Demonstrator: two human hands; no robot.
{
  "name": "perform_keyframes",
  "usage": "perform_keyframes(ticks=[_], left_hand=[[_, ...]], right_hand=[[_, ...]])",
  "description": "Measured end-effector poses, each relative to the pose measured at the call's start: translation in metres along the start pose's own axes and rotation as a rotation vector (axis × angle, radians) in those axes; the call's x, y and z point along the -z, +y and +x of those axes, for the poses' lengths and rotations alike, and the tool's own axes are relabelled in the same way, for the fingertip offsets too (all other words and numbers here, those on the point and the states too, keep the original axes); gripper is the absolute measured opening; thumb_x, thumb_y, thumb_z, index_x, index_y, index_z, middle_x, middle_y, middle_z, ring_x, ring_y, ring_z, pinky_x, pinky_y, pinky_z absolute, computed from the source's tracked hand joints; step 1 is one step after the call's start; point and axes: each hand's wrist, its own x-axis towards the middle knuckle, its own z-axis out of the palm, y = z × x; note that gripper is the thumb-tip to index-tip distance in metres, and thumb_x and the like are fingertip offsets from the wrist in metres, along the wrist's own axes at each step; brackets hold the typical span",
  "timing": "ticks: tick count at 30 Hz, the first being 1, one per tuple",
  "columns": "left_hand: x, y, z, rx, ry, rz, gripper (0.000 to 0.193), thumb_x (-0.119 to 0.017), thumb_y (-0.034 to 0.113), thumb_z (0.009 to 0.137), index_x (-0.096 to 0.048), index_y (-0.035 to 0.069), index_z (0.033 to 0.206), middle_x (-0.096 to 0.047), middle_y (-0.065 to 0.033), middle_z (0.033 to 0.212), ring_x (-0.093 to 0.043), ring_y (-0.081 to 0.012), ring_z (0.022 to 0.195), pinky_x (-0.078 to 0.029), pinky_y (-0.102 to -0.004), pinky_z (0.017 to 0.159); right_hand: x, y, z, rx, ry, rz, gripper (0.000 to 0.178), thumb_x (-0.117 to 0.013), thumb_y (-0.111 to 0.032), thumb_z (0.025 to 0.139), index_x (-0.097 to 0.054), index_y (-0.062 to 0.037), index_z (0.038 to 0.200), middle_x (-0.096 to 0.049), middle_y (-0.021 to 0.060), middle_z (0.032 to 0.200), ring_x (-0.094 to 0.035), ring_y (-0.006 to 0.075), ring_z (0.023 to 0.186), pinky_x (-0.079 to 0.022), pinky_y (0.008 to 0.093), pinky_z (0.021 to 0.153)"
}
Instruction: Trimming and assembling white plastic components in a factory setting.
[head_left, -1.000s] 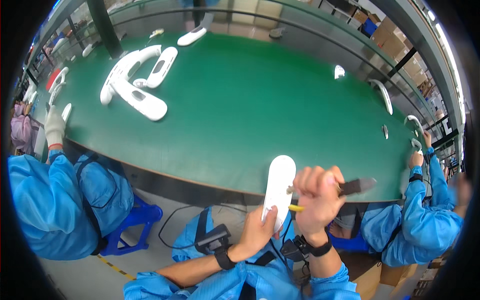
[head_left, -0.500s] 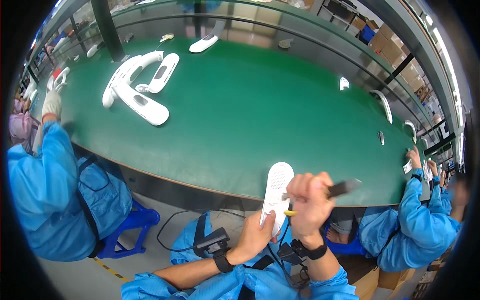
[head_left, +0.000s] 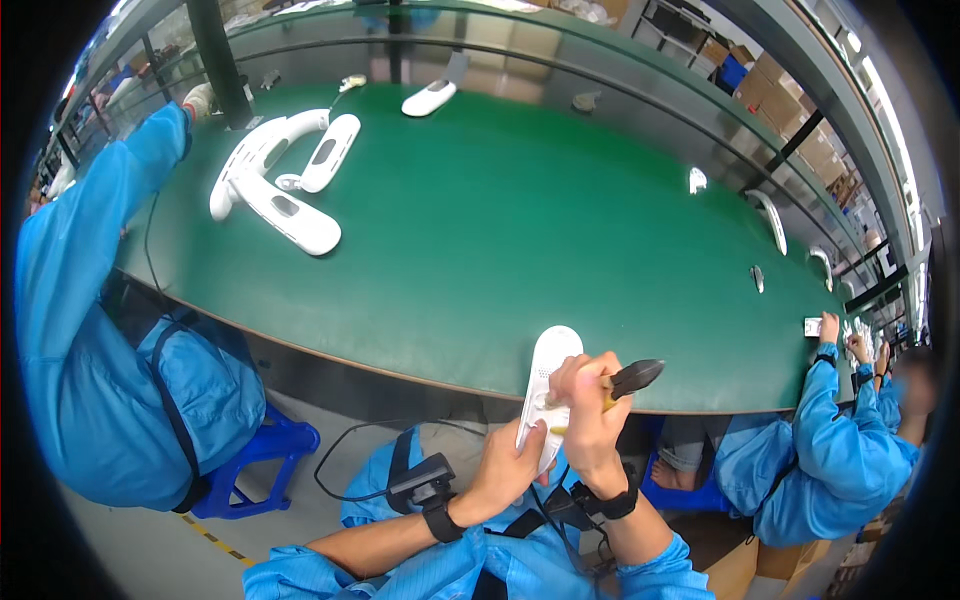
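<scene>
A white elongated plastic shell (head_left: 556,348) with rounded ends and a patch of small holes is tilted at the table's near edge. My left hand (head_left: 506,470) is closed on its lower part, the thumb lying on top. My right hand (head_left: 590,408), its fingers wrapped round a pair of pliers (head_left: 637,377), is over the right side of the shell. The pliers' dark jaws stick out to the right, away from the shell, and a yellow handle end shows below the fist. The fingertips hide part of the shell; what they touch there is unclear.
On the green table (head_left: 480,230), several white shell parts (head_left: 300,225) lie at the left, with another white piece (head_left: 430,98) at the back. Co-workers in blue sit at either side; the left one's arm (head_left: 130,165) reaches across the table. A metal post (head_left: 218,65) rises behind the parts.
My right hand has shifted slightly left and lower over the shell, and the pliers' jaws have moved left with it. The left co-worker's arm has swung forward toward the post.
</scene>
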Motion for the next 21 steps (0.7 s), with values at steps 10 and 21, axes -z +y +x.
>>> perform_keyframes(ticks=[10, 21], left_hand=[[0.016, 0.003, 0.007, 0.081, -0.175, -0.002, 0.031, -0.04, 0.025, 0.094, -0.053, 0.0, 0.08, -0.056, -0.0057, 0.058, -0.052, -0.011, 0.043, -0.041, -0.0252, 0.039], [0.032, 0.021, 0.008, 0.274, -0.316, -0.076, 0.035, -0.045, 0.03, 0.093, -0.054, -0.003, 0.088, -0.056, -0.0053, 0.061, -0.052, -0.0089, 0.044, -0.045, -0.0224, 0.04]], right_hand=[[0.029, -0.038, -0.016, 0.044, -0.298, -0.272, 0.034, -0.062, -0.014, 0.079, -0.034, -0.0052, 0.096, -0.042, 0.0081, 0.083, -0.041, 0.0151, 0.071, -0.038, 0.0301, 0.063], [0.061, -0.099, 0.03, 0.49, -0.798, -1.722, 0.035, -0.067, -0.033, 0.074, -0.056, -0.0048, 0.091, -0.046, 0.0078, 0.073, -0.045, 0.0203, 0.064, -0.035, 0.032, 0.055]])
